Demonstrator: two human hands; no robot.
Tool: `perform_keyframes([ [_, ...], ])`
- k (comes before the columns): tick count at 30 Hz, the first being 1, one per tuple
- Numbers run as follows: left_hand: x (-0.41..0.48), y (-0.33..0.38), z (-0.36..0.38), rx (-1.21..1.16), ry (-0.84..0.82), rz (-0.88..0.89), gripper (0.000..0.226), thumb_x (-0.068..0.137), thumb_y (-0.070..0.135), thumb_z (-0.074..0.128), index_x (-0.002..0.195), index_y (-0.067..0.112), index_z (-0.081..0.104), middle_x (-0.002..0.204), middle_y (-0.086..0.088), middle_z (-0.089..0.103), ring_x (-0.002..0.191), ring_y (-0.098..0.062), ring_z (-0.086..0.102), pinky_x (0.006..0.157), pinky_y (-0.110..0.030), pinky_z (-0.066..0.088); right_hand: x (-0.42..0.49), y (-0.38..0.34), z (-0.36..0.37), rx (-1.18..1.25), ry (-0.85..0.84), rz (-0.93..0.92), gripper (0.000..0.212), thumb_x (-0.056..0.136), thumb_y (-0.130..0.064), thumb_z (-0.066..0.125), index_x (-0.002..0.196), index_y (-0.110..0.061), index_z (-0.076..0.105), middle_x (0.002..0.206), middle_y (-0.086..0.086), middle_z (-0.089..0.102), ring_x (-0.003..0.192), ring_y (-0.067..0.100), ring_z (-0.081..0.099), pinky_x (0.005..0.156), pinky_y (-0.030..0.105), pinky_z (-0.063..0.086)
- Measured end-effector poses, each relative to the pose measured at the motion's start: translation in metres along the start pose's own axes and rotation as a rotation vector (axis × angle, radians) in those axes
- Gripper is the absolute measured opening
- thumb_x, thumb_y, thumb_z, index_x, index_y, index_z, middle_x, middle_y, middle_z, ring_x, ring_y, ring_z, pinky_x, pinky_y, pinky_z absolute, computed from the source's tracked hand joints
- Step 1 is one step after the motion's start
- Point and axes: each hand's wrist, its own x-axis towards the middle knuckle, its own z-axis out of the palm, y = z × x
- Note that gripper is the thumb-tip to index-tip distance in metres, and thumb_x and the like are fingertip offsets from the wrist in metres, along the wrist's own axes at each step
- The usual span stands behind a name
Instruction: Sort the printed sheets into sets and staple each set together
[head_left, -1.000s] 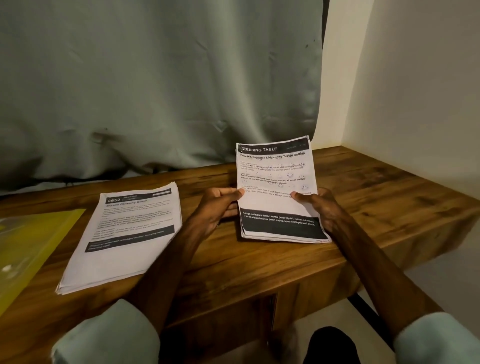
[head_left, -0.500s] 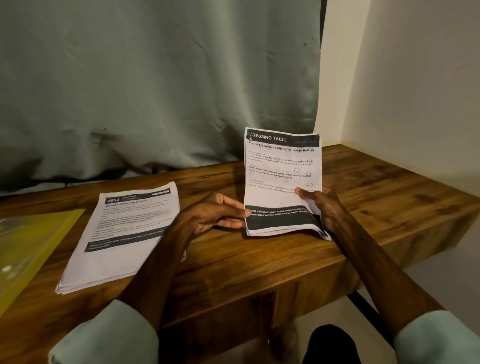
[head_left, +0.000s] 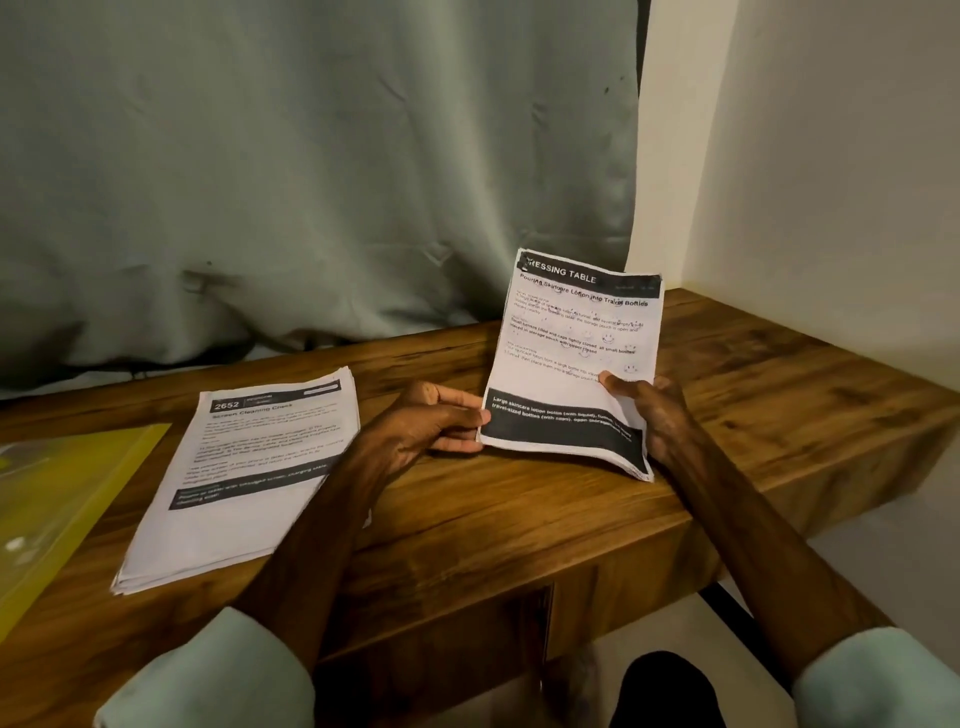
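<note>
White sheets (head_left: 579, 358) are showing black bands (both stacks (head_left: 249, 478)); counter (head_left: 519, 525) brown woodgrain, folder (head_left: 67, 483) yellow, curtain (head_left: 311, 182) grey-green.

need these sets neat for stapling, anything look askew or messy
The held set is uneven: its lower right corner curls and its sheets fan apart below the right hand. The flat stack also shows staggered edges.

Pretty dim, warm light you've got here; the wall (head_left: 831, 208) catches most of it, maybe from above. Small print on the held sheets (head_left: 576, 353) looks smeary, and the frame edges bow from the wide lens.
</note>
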Motion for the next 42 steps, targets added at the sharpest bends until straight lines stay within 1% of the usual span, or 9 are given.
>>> perform_keyframes([
  [4, -0.005, -0.001, 0.001, 0.010, -0.072, -0.103, 0.032, 0.086, -0.001, 0.076, 0.116, -0.008, 0.068, 0.108, -0.026, 0.074, 0.091, -0.032, 0.077, 0.077, -0.029, 0.064, 0.000, 0.002, -0.001, -0.036, 0.039, -0.044, 0.031, 0.084, 0.002, 0.077, 0.112, -0.010, 0.073, 0.098, 0.001, 0.079, 0.089, 0.020, 0.077, 0.075, 0.033, 0.063],
  [12, -0.014, 0.009, 0.015, -0.256, -0.162, 0.124, 0.021, 0.093, -0.006, 0.062, 0.112, -0.001, 0.068, 0.110, -0.020, 0.076, 0.091, -0.027, 0.077, 0.071, -0.023, 0.063, -0.004, 0.000, 0.003, -0.035, -0.025, 0.018, 0.034, 0.085, 0.002, 0.076, 0.118, -0.003, 0.071, 0.108, 0.011, 0.077, 0.094, 0.027, 0.077, 0.068, 0.032, 0.062],
  [19, -0.014, 0.007, 0.005, -0.172, -0.300, 0.110, 0.033, 0.085, -0.005, 0.064, 0.118, -0.002, 0.067, 0.116, -0.026, 0.072, 0.100, -0.033, 0.075, 0.078, -0.028, 0.063, -0.004, 0.000, 0.001, -0.061, -0.066, 0.007, 0.035, 0.085, -0.001, 0.077, 0.120, -0.004, 0.071, 0.110, 0.010, 0.077, 0.098, 0.028, 0.076, 0.068, 0.031, 0.062],
  [22, -0.014, 0.011, -0.012, -0.140, -0.312, 0.082, 0.037, 0.088, 0.002, 0.064, 0.125, -0.002, 0.066, 0.125, -0.025, 0.069, 0.109, -0.033, 0.072, 0.088, -0.038, 0.062, -0.005, -0.001, 0.001, -0.039, -0.090, -0.010, 0.037, 0.085, -0.002, 0.078, 0.122, -0.004, 0.071, 0.113, 0.011, 0.077, 0.102, 0.030, 0.075, 0.080, 0.037, 0.061],
  [25, -0.010, 0.014, -0.023, -0.143, -0.182, 0.096, 0.045, 0.093, 0.019, 0.067, 0.132, -0.002, 0.063, 0.127, -0.022, 0.069, 0.116, -0.033, 0.069, 0.097, -0.043, 0.058, -0.008, -0.003, 0.005, -0.101, -0.171, -0.019, 0.038, 0.086, -0.002, 0.077, 0.123, -0.005, 0.070, 0.116, 0.010, 0.076, 0.106, 0.028, 0.074, 0.093, 0.041, 0.057],
  [29, -0.002, 0.015, -0.024, -0.131, 0.094, 0.205, 0.036, 0.090, 0.015, 0.075, 0.123, 0.001, 0.069, 0.117, -0.013, 0.075, 0.109, -0.026, 0.073, 0.095, -0.039, 0.060, -0.016, -0.002, 0.020, -0.237, -0.281, 0.034, 0.036, 0.085, -0.003, 0.078, 0.121, -0.007, 0.071, 0.115, 0.011, 0.076, 0.104, 0.028, 0.075, 0.094, 0.046, 0.058],
  [34, 0.000, 0.015, -0.036, -0.213, 0.299, 0.287, 0.023, 0.091, 0.012, 0.074, 0.113, 0.003, 0.074, 0.105, -0.009, 0.079, 0.095, -0.019, 0.076, 0.078, -0.028, 0.062, -0.019, 0.000, 0.029, -0.247, -0.339, 0.049, 0.038, 0.085, -0.003, 0.077, 0.122, -0.007, 0.071, 0.115, 0.012, 0.076, 0.105, 0.032, 0.074, 0.094, 0.047, 0.056],
  [38, -0.002, 0.015, -0.048, -0.240, 0.334, 0.275, 0.018, 0.094, 0.009, 0.071, 0.111, 0.004, 0.074, 0.103, -0.009, 0.079, 0.089, -0.017, 0.077, 0.073, -0.027, 0.063, -0.019, -0.001, 0.029, -0.324, -0.399, 0.058, 0.036, 0.086, -0.006, 0.077, 0.121, -0.009, 0.072, 0.116, 0.011, 0.076, 0.105, 0.032, 0.074, 0.092, 0.049, 0.057],
  [42, -0.004, 0.011, -0.049, -0.206, 0.276, 0.256, 0.018, 0.095, 0.010, 0.070, 0.111, 0.004, 0.073, 0.106, -0.010, 0.078, 0.095, -0.020, 0.077, 0.075, -0.029, 0.063, -0.023, -0.002, 0.030, -0.292, -0.402, 0.055, 0.031, 0.087, -0.002, 0.075, 0.117, -0.008, 0.072, 0.112, 0.011, 0.077, 0.102, 0.032, 0.075, 0.078, 0.039, 0.063],
])
